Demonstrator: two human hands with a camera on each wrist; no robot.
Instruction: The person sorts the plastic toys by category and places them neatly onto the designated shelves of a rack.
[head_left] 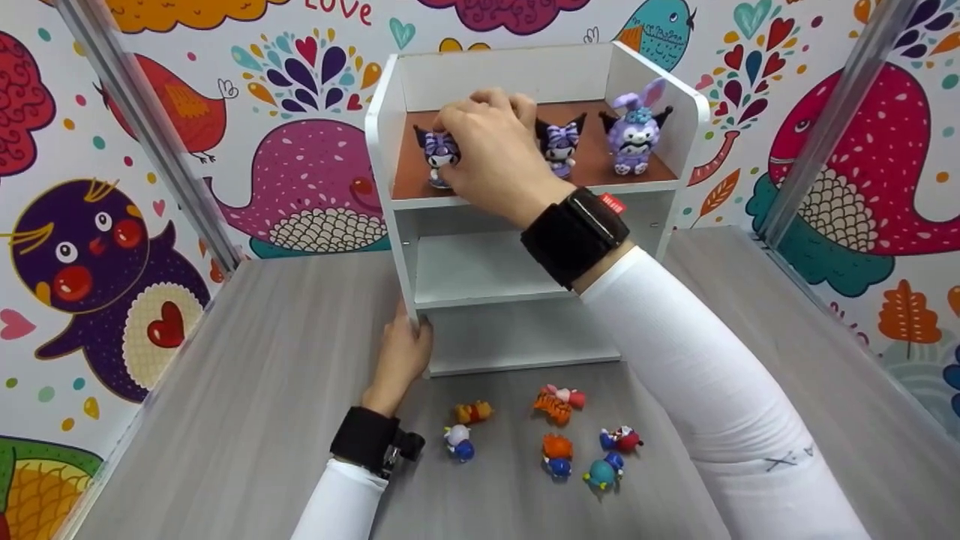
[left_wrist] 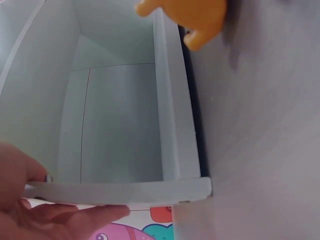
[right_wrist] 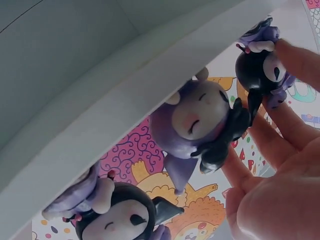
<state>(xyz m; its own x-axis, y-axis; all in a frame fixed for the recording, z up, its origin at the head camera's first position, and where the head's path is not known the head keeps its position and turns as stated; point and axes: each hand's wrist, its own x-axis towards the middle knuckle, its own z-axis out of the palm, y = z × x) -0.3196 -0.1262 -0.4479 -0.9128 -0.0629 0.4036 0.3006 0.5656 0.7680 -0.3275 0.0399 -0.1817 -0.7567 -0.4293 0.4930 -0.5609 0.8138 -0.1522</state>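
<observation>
A white shelf unit (head_left: 517, 289) stands at the middle, with a brown top deck. On its left side panel (left_wrist: 120, 192) my left hand (head_left: 401, 352) grips the lower edge, thumb inside and fingers outside. My right hand (head_left: 499, 154) reaches over the top deck and pinches a black-and-purple figurine (right_wrist: 262, 72) at the left end. Beside it is a purple figurine with a black bow (right_wrist: 197, 112), hidden behind my hand in the head view. Further right stand another black-eared figurine (head_left: 561, 146) and a fluffy purple bunny-eared figurine (head_left: 634, 139).
Several small figurines lie on the grey table before the shelf, among them a yellow bear (head_left: 473, 412), an orange striped one (head_left: 553, 407) and a teal one (head_left: 601, 474). Two lower compartments (head_left: 480, 262) face me. Patterned walls (head_left: 315, 187) enclose the back and sides.
</observation>
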